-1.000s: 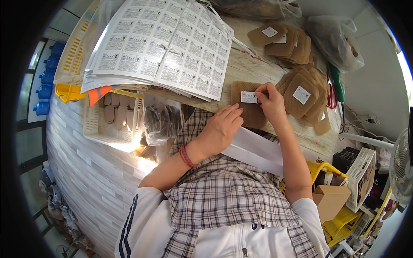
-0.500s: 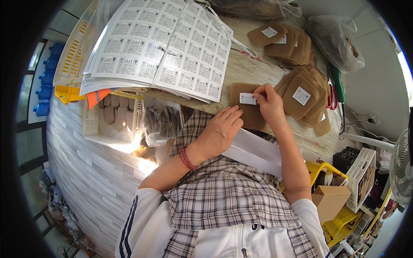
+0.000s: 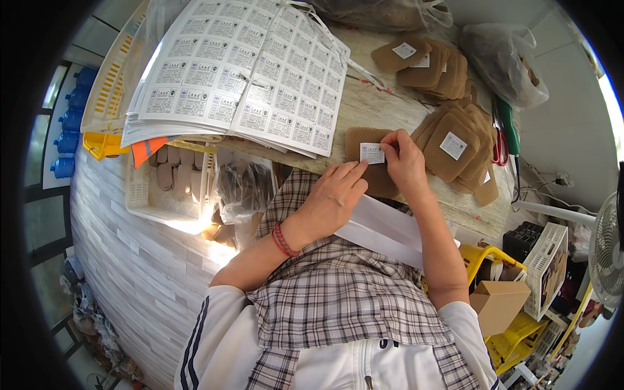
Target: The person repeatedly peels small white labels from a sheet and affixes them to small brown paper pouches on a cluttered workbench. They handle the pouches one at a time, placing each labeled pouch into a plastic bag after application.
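A tan rounded patch [image 3: 359, 142] lies on the wooden table's near edge with a small white label [image 3: 372, 153] on it. My right hand [image 3: 404, 160] presses its fingertips on the label's right side. My left hand [image 3: 333, 198] rests flat against the patch's lower left edge, fingers together, a red band on its wrist. Stacks of labelled tan patches [image 3: 455, 143] lie just right of my right hand, and another stack [image 3: 422, 62] sits farther back.
Sheets of white printed labels [image 3: 247, 71] cover the table's left. Scissors with red and green handles [image 3: 504, 140] lie at the right. Clear plastic bags [image 3: 504, 55] are behind. A white basket of patches [image 3: 170, 185] and a yellow crate [image 3: 107, 143] sit lower left; a fan [image 3: 608, 250] stands right.
Almost nothing has moved. My right fingertips have shifted slightly on the white label; my left hand stays against the patch.
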The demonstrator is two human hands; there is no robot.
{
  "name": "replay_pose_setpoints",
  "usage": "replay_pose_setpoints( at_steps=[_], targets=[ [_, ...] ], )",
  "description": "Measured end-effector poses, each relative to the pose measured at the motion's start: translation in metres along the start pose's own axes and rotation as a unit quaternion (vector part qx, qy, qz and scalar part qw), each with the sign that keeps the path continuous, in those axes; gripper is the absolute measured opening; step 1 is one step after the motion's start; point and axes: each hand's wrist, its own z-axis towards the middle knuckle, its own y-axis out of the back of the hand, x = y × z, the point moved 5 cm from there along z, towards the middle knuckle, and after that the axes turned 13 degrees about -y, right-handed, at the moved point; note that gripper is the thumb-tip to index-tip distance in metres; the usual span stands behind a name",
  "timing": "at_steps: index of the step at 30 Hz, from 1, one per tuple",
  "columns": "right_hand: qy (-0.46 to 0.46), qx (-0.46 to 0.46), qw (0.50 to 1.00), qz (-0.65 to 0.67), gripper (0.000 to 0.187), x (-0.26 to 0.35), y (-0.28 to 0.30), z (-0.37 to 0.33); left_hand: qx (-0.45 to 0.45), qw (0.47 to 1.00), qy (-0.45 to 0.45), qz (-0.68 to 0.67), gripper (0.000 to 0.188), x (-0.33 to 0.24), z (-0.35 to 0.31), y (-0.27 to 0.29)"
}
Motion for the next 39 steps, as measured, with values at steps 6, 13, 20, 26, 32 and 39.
replay_pose_setpoints(
  at_steps=[6,13,20,26,32,39],
  targets=[
    [0.061,-0.028,0.997,-0.044,0.015,0.004,-0.004,-0.011,-0.009,0.999,-0.019,0.040,0.011,-0.002,0.003,-0.002],
    [0.130,-0.140,0.979,-0.076,0.039,0.008,0.000,-0.017,-0.006,0.999,-0.019,0.035,0.008,0.002,0.004,-0.009],
    [0.124,-0.158,0.980,0.001,0.013,-0.003,0.001,-0.017,0.004,1.000,0.005,0.022,0.007,0.005,0.002,-0.014],
    [0.107,-0.159,0.981,0.000,0.009,-0.006,0.001,-0.015,0.033,0.999,0.008,0.026,0.005,0.004,0.003,-0.014],
    [0.083,-0.166,0.982,0.046,0.008,-0.019,0.006,-0.014,0.027,0.999,-0.015,0.037,0.006,0.000,-0.006,-0.017],
    [0.063,-0.211,0.974,0.046,0.009,-0.005,0.035,-0.021,0.044,0.999,-0.012,0.012,0.009,0.004,-0.010,-0.018]
  ],
)
